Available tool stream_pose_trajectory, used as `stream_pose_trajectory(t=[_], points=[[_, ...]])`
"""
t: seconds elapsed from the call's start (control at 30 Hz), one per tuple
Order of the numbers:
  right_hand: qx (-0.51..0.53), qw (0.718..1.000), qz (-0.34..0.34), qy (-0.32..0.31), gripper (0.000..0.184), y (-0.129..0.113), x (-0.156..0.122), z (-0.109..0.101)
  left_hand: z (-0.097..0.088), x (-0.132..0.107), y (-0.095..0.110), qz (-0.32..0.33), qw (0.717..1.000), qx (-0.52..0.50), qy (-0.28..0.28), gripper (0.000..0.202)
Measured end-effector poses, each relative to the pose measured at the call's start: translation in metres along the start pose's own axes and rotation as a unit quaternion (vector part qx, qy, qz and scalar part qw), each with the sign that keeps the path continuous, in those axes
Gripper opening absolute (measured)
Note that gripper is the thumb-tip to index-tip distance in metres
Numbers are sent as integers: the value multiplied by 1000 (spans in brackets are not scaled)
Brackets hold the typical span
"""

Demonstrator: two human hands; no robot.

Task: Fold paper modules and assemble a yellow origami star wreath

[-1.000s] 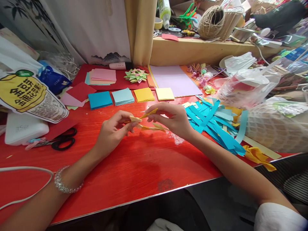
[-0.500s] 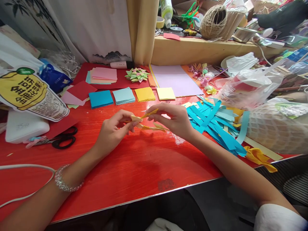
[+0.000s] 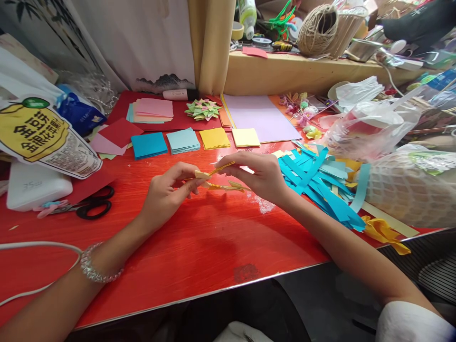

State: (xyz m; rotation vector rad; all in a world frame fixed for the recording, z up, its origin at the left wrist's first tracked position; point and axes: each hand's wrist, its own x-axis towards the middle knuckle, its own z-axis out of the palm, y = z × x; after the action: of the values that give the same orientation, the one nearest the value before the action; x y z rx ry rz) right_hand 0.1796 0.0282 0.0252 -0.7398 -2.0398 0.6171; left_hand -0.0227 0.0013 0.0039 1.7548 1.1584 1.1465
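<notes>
Over the middle of the red table, my left hand [image 3: 170, 192] pinches a folded yellow paper piece [image 3: 228, 188] between thumb and fingers. Pale and darker yellow layers show in it, with pointed flaps reaching to the right. My right hand [image 3: 261, 175] has its fingers closed on an upper yellow flap of the same piece; the fingertips partly hide the grip. Behind the hands stand small paper stacks in a row: dark blue [image 3: 149, 145], light blue [image 3: 183, 141], golden yellow [image 3: 215, 138] and pale yellow [image 3: 246, 137].
Blue paper strips [image 3: 317, 185] lie heaped beside my right forearm. Black-handled scissors [image 3: 94, 209] rest at the left near a white box [image 3: 38, 186]. A folded paper star [image 3: 203, 109] and lilac sheets [image 3: 261, 118] lie at the back. A netted bundle [image 3: 409, 190] stands at the right.
Both hands keep nearly the same place and grip on the folded yellow paper. The right fingers have shifted very slightly along the upper flap.
</notes>
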Motion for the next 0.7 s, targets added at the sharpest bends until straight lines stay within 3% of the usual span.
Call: stream_pose_trajectory(t=[0.2,0.7], points=[[28,998,46,-20,15,1,0,0,0,0,1,-3,1000,-3,-1,12],[28,999,31,7,14,-4,-3,2,0,0,2,3,1000,3,12,15]])
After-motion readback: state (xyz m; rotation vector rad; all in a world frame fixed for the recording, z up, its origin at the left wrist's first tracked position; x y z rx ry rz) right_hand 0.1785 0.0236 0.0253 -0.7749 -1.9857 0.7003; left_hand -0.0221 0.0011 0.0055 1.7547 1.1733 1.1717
